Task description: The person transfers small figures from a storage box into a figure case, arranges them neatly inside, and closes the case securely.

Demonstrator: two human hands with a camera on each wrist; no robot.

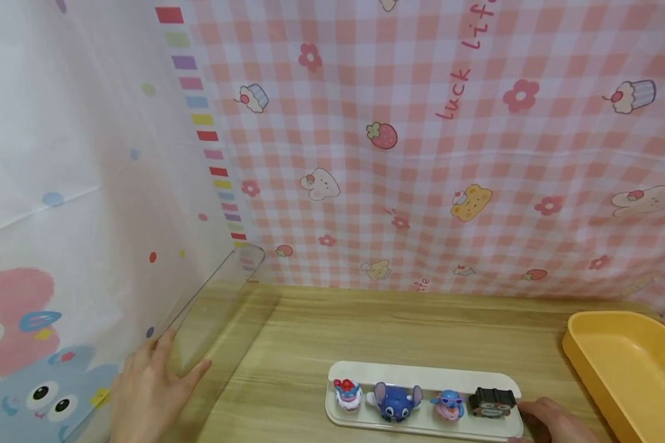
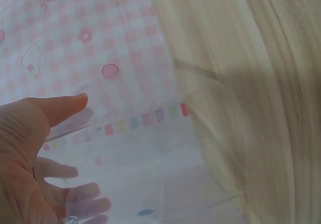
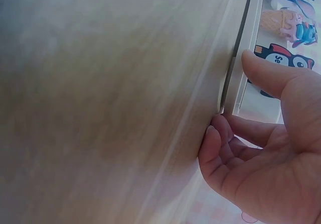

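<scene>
A long white case (image 1: 421, 429) with rounded ends lies near the table's front edge, several small figures in a row on top. They include a cupcake-like one (image 1: 348, 395), a blue big-eared one (image 1: 396, 403), a blue one in pink (image 1: 447, 406) and a dark block with a face (image 1: 493, 403). At its right end, my right hand (image 1: 556, 421) holds the case, thumb on the edge and other fingers curled by the corner. My left hand (image 1: 152, 391) is at a clear plastic container (image 1: 216, 307), thumb spread wide from the straight fingers, which show through the plastic.
A yellow tray (image 1: 620, 369) stands on the wooden table (image 1: 366, 326) at the right. Behind hangs a pink checked cloth (image 1: 343, 92); a white cloth with cartoon faces (image 1: 88, 154) hangs at the left, close by the clear container.
</scene>
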